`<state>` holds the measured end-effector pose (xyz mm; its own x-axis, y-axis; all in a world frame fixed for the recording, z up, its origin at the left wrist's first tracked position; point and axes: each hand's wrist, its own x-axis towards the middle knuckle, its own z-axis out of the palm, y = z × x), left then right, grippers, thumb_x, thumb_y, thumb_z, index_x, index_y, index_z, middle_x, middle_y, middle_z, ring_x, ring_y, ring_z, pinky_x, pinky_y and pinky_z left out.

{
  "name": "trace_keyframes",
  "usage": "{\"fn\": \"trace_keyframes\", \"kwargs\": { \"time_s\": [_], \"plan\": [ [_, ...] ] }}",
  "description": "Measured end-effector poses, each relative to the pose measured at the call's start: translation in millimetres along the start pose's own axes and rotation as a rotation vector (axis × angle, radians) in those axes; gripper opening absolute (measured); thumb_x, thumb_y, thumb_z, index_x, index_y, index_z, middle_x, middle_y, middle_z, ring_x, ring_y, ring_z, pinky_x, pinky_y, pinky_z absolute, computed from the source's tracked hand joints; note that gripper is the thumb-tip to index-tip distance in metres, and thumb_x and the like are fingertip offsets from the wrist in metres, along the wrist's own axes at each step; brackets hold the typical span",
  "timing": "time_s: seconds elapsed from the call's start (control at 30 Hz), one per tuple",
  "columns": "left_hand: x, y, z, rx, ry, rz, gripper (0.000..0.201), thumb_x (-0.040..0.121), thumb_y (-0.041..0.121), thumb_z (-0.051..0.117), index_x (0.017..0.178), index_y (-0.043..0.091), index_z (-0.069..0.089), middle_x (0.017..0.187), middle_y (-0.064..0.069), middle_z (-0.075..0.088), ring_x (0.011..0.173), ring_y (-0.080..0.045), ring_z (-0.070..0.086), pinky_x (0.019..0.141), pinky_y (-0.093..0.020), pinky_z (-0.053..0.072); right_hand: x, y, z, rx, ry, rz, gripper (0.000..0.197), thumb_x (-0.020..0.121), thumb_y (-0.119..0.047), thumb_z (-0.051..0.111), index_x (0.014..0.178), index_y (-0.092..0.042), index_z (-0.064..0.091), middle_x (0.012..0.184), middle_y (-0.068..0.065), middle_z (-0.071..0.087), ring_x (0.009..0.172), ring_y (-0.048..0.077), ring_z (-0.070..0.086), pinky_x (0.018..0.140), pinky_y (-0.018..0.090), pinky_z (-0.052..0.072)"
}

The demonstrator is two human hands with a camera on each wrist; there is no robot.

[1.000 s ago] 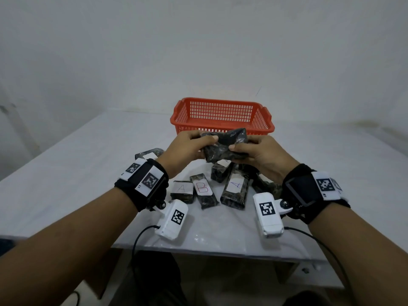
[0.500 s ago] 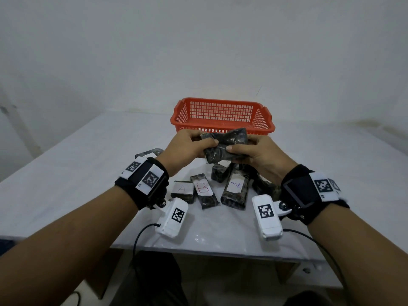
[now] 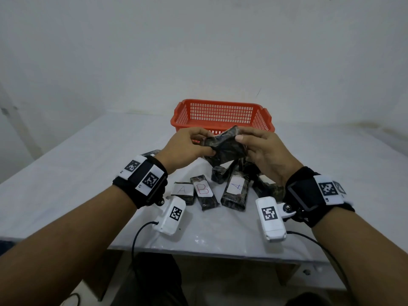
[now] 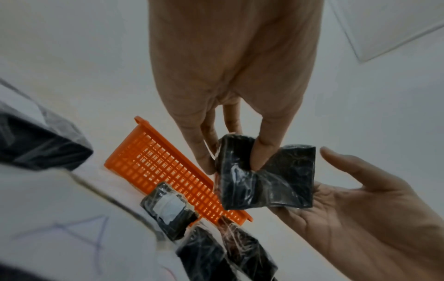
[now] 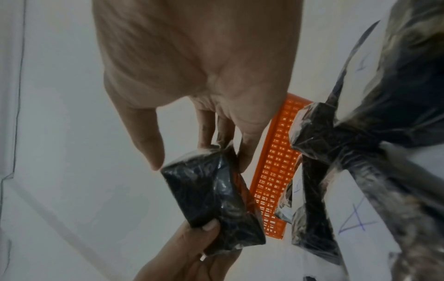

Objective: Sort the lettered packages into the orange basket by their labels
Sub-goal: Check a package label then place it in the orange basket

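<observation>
Plastic film, glossy and crinkled, wrapped every one of the dark, brick-shaped packages. One package point(image 3: 225, 146) was up in the air between both hands, just in front of the orange basket point(image 3: 221, 114), a rectangular tub of rigid plastic with lattice walls and a flared rim. The left hand point(image 3: 187, 146) pinched one end of the held package, thumb pressed into the film on one face and fingers curled behind it. The right hand point(image 3: 262, 151) held the other end; from the left wrist view its palm cupped the underside with the fingers fairly loose, while the head view showed a fingertip pressing the top edge. No label showed on the faces of that package turned to the cameras.

Below the hands, on the smooth white table point(image 3: 66, 173), lay the rest in a loose heap: one with a white paper label reading A point(image 3: 182, 189), beside it one reading B point(image 3: 203, 188), and a longer one marked A point(image 3: 236, 186) in blue. Others behind were partly hidden.
</observation>
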<state>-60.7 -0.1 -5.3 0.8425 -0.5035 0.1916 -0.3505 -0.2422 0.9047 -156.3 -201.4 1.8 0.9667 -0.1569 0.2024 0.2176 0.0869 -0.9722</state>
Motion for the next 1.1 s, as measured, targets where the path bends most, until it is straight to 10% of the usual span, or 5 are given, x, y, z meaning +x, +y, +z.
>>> {"fn": "trace_keyframes", "kwargs": {
  "time_s": [0.17,0.3,0.67,0.93,1.1],
  "plan": [
    [-1,0,1,-0.097,0.024,0.001,0.037,0.079,-0.002,0.082,0.112,0.011,0.072,0.115,-0.014,0.074,0.108,-0.029,0.071,0.091,-0.031,0.059,0,-2,1,0.016,0.052,0.016,0.028,0.098,0.001,0.059,0.126,0.001,0.065,0.115,0.016,0.072,0.100,0.021,0.074,0.087,0.029,0.060],
    [-4,2,4,-0.230,0.024,0.061,0.038,0.081,-0.009,0.079,0.116,0.005,0.069,0.116,-0.014,0.075,0.107,-0.024,0.074,0.089,-0.026,0.060,-3,-3,6,0.007,-0.017,0.154,0.044,0.096,-0.032,0.068,0.133,-0.009,0.064,0.136,0.025,0.065,0.127,0.037,0.064,0.110,0.048,0.052],
    [-18,8,-1,-0.242,-0.267,0.062,0.047,0.090,0.030,0.074,0.135,0.022,0.064,0.133,0.002,0.071,0.124,-0.014,0.067,0.107,-0.035,0.053,0,4,7,-0.083,-0.050,0.042,0.039,0.086,-0.022,0.075,0.120,-0.003,0.072,0.124,0.017,0.074,0.120,0.033,0.070,0.114,0.047,0.048],
    [-16,1,-1,-0.234,-0.108,0.021,0.020,0.096,0.018,0.071,0.114,0.009,0.072,0.117,-0.010,0.076,0.111,-0.023,0.073,0.105,-0.043,0.056,-5,5,11,-0.103,-0.101,0.107,0.020,0.090,-0.024,0.073,0.107,-0.014,0.074,0.107,0.002,0.079,0.102,0.014,0.073,0.108,0.038,0.050],
    [-19,0,-2,-0.330,-0.205,-0.008,0.050,0.086,0.034,0.071,0.130,0.010,0.066,0.127,-0.007,0.073,0.119,-0.021,0.070,0.106,-0.037,0.053,-5,7,11,-0.116,-0.046,0.088,0.011,0.100,-0.016,0.063,0.097,-0.015,0.074,0.100,0.002,0.079,0.099,0.015,0.073,0.111,0.043,0.050]
  ]
}}
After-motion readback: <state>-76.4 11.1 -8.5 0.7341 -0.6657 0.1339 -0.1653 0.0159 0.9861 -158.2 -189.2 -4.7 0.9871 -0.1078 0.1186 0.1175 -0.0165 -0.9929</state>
